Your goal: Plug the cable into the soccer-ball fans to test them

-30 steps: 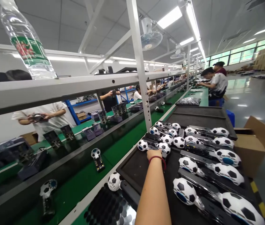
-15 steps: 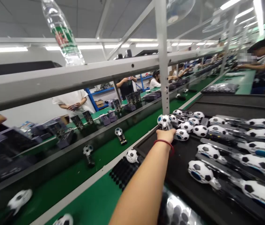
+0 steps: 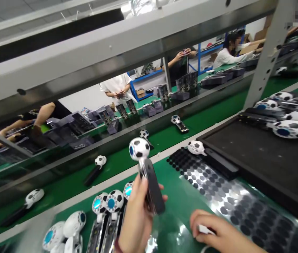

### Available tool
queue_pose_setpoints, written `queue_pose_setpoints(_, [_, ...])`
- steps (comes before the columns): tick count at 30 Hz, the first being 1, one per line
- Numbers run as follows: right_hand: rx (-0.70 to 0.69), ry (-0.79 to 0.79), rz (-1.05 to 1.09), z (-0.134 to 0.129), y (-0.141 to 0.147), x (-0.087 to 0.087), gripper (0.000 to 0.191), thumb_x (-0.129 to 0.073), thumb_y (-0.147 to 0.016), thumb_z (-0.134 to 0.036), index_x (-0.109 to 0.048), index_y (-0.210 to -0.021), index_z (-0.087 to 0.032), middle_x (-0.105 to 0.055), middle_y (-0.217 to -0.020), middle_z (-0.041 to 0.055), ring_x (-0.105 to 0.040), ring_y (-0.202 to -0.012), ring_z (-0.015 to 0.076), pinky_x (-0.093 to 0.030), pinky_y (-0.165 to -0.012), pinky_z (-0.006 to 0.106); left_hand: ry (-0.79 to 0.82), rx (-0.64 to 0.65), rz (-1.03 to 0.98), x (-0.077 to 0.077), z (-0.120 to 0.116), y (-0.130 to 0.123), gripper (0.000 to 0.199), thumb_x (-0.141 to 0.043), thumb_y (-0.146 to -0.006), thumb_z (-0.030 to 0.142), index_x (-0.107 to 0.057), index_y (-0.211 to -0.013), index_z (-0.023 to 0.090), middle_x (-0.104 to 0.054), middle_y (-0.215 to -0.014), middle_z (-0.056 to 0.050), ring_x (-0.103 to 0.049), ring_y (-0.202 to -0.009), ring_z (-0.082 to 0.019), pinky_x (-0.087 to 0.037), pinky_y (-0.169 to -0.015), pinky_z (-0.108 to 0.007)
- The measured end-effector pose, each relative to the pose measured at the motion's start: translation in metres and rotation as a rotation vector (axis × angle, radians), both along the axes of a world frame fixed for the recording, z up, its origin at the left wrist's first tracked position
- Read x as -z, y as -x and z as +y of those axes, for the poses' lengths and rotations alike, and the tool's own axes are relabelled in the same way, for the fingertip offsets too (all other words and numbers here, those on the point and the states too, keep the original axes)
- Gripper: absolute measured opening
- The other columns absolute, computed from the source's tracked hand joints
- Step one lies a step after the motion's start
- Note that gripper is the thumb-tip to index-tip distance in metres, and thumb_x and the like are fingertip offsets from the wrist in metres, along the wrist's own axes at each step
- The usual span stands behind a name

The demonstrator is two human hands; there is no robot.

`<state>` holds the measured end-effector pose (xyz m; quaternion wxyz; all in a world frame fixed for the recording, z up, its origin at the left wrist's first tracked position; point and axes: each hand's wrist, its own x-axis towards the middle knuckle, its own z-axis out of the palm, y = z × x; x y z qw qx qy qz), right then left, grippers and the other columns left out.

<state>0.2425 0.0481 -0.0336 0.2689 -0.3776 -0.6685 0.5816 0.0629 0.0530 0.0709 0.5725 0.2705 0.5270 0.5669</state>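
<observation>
On a factory line, we work at a green bench [image 3: 104, 228] under a grey shelf rail [image 3: 128, 38], the conveyor [image 3: 67, 182] beyond it carrying football-headed fans [image 3: 96, 167] past seated co-workers across the way. To our right a black tray [image 3: 259, 154] holds more fans, and a glossy sheet of dark round stickers [image 3: 217, 189] lies between the tray and our hands. Our left hand [image 3: 135, 218] is wrapped around the black handle of one fan [image 3: 145, 172], held upright above the bench with its ball head pointing at the conveyor. Our right hand [image 3: 217, 232] rests curled on the sheet's near edge, pinching what looks like a small white piece; just what it is we cannot tell. Finished fans [image 3: 107, 207] lie in a row at our left. Done well, we judge, the handle should stay steady and turned squarely toward the right hand, fingers clear of the face being worked.
</observation>
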Motion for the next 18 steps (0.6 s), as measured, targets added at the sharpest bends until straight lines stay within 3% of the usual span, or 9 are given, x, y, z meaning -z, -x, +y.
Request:
queue_pose_setpoints(3, [0.055, 0.050, -0.005, -0.002, 0.005, -0.020, 0.010, -0.055, -0.074, -0.020, -0.062, -0.068, -0.022, -0.057, -0.074, -0.0001, -0.058, -0.075, 0.0181, -0.044, -0.070, 0.027, 0.171, -0.010, -0.107, 0.031, -0.025, 0.015, 0.077, -0.072, -0.065, 0.042, -0.030, -0.124, 0.017, -0.068, -0.068, -0.005, -0.067, -0.066, -0.023, -0.052, -0.057, -0.031])
queue_pose_setpoints(6, [0.093, 0.085, -0.006, -0.001, 0.020, -0.042, 0.011, -0.057, -0.073, -0.029, -0.067, -0.078, -0.028, -0.062, -0.080, -0.0002, -0.059, -0.079, 0.0192, -0.045, -0.071, 0.027, 0.243, 0.086, -0.056, 0.056, -0.038, 0.018, 0.108, -0.077, -0.055, 0.043, -0.008, -0.133, 0.015, -0.065, -0.055, -0.001, -0.062, -0.047, -0.021, -0.047, -0.046, -0.027])
queue_pose_setpoints(9, [0.159, 0.120, -0.079, 0.004, 0.040, -0.054, 0.023, -0.054, -0.068, -0.024, -0.065, -0.087, -0.029, -0.063, -0.076, -0.0012, -0.059, -0.070, 0.0183, -0.045, -0.062, 0.026, 0.220, 0.100, 0.081, 0.079, -0.045, 0.018, 0.103, -0.076, -0.053, 0.027, -0.014, -0.133, 0.012, -0.068, -0.083, -0.010, -0.061, -0.050, -0.018, -0.050, -0.051, -0.030])
queue_pose_setpoints(12, [0.136, 0.045, -0.145, 0.008, 0.054, -0.058, 0.014, -0.047, -0.071, -0.017, -0.059, -0.072, -0.025, -0.061, -0.075, -0.0012, -0.057, -0.070, 0.0167, -0.044, -0.064, 0.027, 0.179, 0.067, 0.158, 0.093, -0.048, 0.016, 0.086, -0.069, -0.053, 0.020, -0.030, -0.129, 0.017, -0.060, -0.112, -0.014, -0.064, -0.084, -0.027, -0.051, -0.074, -0.036])
queue_pose_setpoints(15, [0.076, -0.037, -0.171, 0.008, 0.061, -0.059, 0.019, -0.044, -0.075, -0.010, -0.057, -0.072, -0.023, -0.059, -0.082, -0.0007, -0.057, -0.077, 0.0158, -0.044, -0.071, 0.027, 0.167, -0.005, 0.151, 0.092, -0.050, 0.011, 0.084, -0.062, -0.049, 0.019, -0.030, -0.127, 0.016, -0.058, -0.119, -0.015, -0.052, -0.112, -0.030, -0.040, -0.094, -0.036])
queue_pose_setpoints(18, [0.064, -0.106, -0.263, 0.007, 0.065, -0.060, 0.027, -0.044, -0.076, -0.002, -0.060, -0.076, -0.024, -0.059, -0.081, -0.0020, -0.058, -0.074, 0.0138, -0.045, -0.068, 0.025, 0.217, -0.039, 0.163, 0.082, -0.050, 0.008, 0.088, -0.055, -0.048, 0.025, -0.023, -0.128, 0.009, -0.058, -0.118, -0.019, -0.052, -0.113, -0.029, -0.041, -0.091, -0.034])
